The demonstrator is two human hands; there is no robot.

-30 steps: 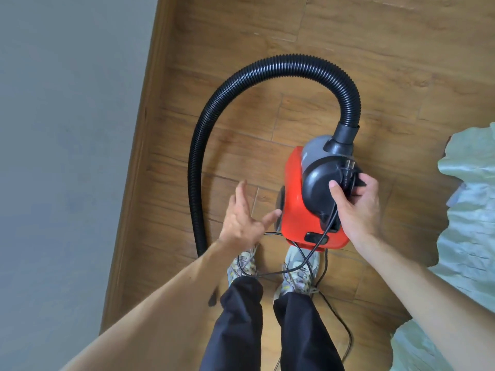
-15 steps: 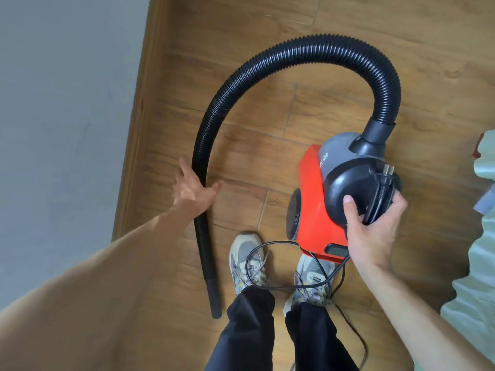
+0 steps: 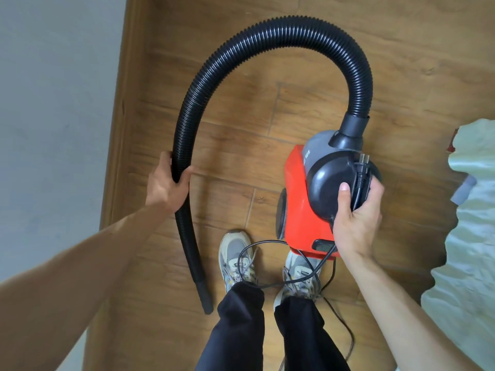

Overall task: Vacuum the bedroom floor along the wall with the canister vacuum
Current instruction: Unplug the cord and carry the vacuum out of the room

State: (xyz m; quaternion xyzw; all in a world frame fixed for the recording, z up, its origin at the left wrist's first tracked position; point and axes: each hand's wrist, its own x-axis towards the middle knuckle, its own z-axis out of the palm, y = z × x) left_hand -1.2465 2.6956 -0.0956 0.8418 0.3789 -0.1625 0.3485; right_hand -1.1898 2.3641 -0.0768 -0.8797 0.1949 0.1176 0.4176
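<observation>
A red and grey canister vacuum point(image 3: 300, 210) hangs above the wooden floor point(image 3: 227, 145), just ahead of my shoes. My right hand point(image 3: 356, 210) grips its black top handle together with the power plug and cord point(image 3: 361, 172). A ribbed black hose point(image 3: 267, 30) arcs from the vacuum's front over to the left and down. My left hand point(image 3: 167, 183) is wrapped round the hose's lower stretch. The hose's smooth nozzle end point(image 3: 205, 298) points down beside my left shoe.
A grey wall point(image 3: 53, 103) with a wooden skirting board point(image 3: 123, 129) runs along the left. Pale green bedding point(image 3: 476, 236) bulges in at the right edge. Loose black cord point(image 3: 267, 263) loops over my shoes point(image 3: 235, 258) and trails behind on the floor.
My left hand reached left from near the vacuum and took hold of the hose. The vacuum has shifted right and up in view, still held by my right hand.
</observation>
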